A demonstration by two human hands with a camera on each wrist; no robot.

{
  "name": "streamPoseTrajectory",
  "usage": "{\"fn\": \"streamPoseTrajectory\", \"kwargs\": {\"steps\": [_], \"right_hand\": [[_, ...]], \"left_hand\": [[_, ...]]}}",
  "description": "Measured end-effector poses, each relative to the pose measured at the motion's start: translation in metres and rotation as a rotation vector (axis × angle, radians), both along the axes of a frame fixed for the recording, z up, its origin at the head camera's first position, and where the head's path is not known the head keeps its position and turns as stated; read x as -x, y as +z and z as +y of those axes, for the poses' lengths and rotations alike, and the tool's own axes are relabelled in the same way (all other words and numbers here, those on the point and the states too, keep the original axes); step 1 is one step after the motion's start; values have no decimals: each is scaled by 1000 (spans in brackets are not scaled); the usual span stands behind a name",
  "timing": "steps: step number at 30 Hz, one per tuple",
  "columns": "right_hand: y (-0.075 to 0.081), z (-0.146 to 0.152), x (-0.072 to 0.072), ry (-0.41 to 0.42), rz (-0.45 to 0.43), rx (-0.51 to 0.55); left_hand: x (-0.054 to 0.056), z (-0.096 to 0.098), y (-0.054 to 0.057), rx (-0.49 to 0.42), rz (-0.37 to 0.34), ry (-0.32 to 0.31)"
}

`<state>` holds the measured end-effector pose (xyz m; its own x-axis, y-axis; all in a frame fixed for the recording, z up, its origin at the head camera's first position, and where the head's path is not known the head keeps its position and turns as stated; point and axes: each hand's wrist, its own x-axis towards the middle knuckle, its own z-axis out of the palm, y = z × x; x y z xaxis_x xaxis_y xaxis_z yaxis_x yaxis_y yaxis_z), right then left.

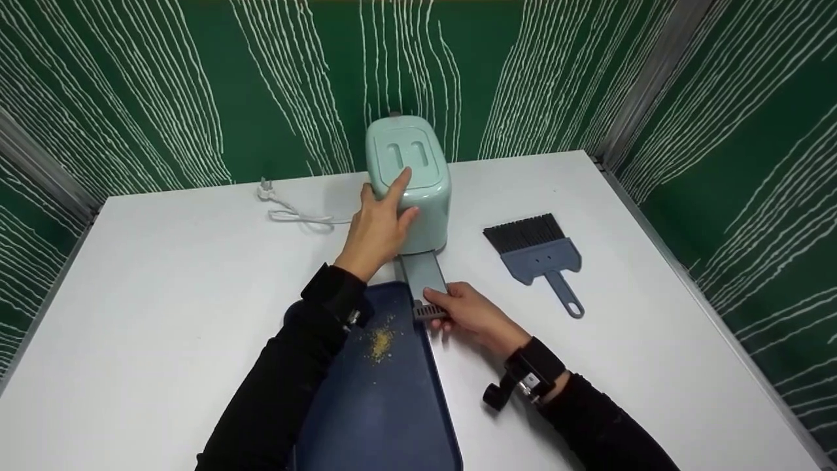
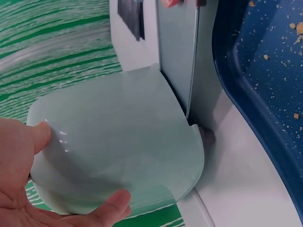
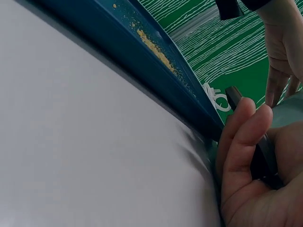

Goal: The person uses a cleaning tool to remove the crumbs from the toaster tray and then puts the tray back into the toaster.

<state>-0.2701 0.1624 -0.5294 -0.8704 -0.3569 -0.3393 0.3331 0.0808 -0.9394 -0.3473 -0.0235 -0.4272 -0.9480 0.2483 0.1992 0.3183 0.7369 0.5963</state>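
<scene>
A mint-green toaster (image 1: pixel 425 222) with a lid on top stands at the back of the table. My left hand (image 1: pixel 376 229) holds its near left corner, index finger on the lid and thumb on the front. In the left wrist view, that hand (image 2: pixel 19 179) spreads over the toaster's end (image 2: pixel 118 137). A grey crumb tray (image 1: pixel 424 275) sticks out from the toaster's base. My right hand (image 1: pixel 480 314) pinches its dark slotted handle (image 1: pixel 429 311), thumb above and fingers beneath. The crumb tray's outer end overlaps the blue tray's far right corner in the head view.
Yellow crumbs (image 1: pixel 380 343) lie on the dark blue tray (image 1: pixel 392 418), partly hidden by my left arm. A blue brush (image 1: pixel 543 258) with black bristles lies to the right. The toaster's white cord and plug (image 1: pixel 288 212) rest at left. Green walls (image 1: pixel 444 78) surround the white table (image 1: pixel 163 294).
</scene>
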Motion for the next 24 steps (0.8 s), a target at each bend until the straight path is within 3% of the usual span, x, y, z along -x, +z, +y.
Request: {"fn": "streamPoseTrajectory", "kwargs": {"steps": [16,24], "right_hand": [[0,0,12,-95,38,-84],[-1,1,13,-126,13,21]], "left_hand": [[1,-1,-2,19,13,5],[0,-2,-3,33,38,-9]]}}
